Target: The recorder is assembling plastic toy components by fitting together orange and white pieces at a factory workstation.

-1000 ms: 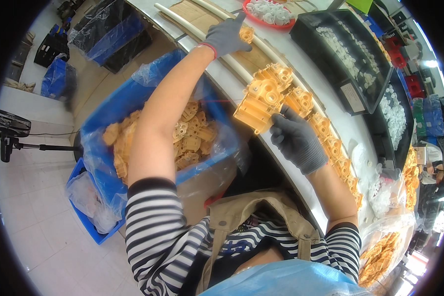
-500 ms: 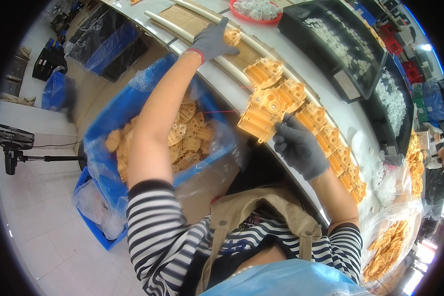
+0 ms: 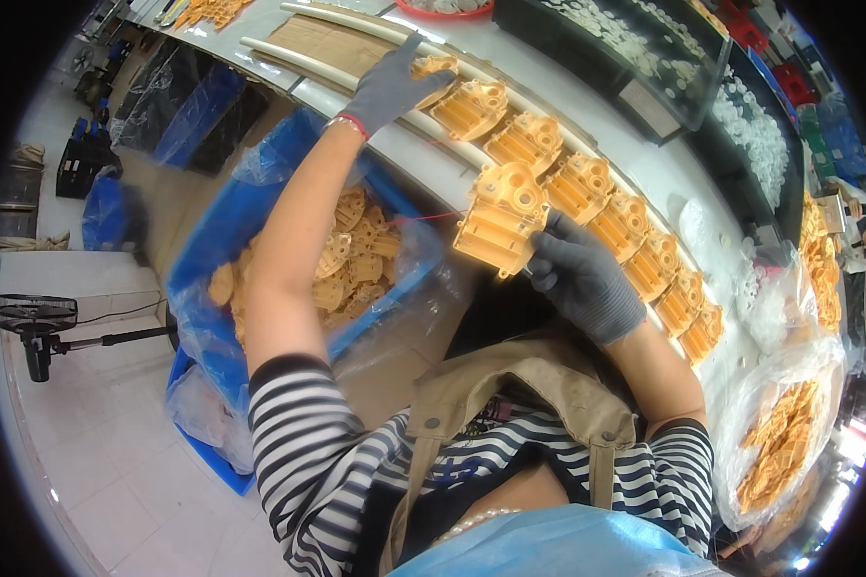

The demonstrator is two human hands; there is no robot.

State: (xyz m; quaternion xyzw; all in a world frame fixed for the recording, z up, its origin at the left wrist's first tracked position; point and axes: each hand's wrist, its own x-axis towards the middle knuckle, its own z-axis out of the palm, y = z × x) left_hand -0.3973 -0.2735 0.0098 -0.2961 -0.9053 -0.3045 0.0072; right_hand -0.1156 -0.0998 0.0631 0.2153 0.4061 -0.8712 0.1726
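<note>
My gloved left hand (image 3: 393,88) reaches to the far end of two pale rails, its fingers curled about a yellow-orange plastic housing (image 3: 435,66). That housing lies close to the far end of a row of similar housings (image 3: 524,140) set along the rails. Nearer to me, my gloved right hand (image 3: 587,277) grips another plastic housing (image 3: 503,223) by its lower right side, thumb and fingers closed. It is held up in front of the row, with its ribbed and round-holed face showing. The right fingertips are partly hidden behind it.
A blue bin (image 3: 197,260) lined with clear film, full of loose housings, stands below my left arm. Black trays (image 3: 635,106) of translucent white parts sit beyond the rails. A clear bag (image 3: 741,452) of orange parts lies at right; a black fan (image 3: 37,322) stands at far left.
The view has shifted, so the bench appears higher and further left. My left hand has brought its housing closer to the row's end. The right hand's housing now stands further apart from the row.
</note>
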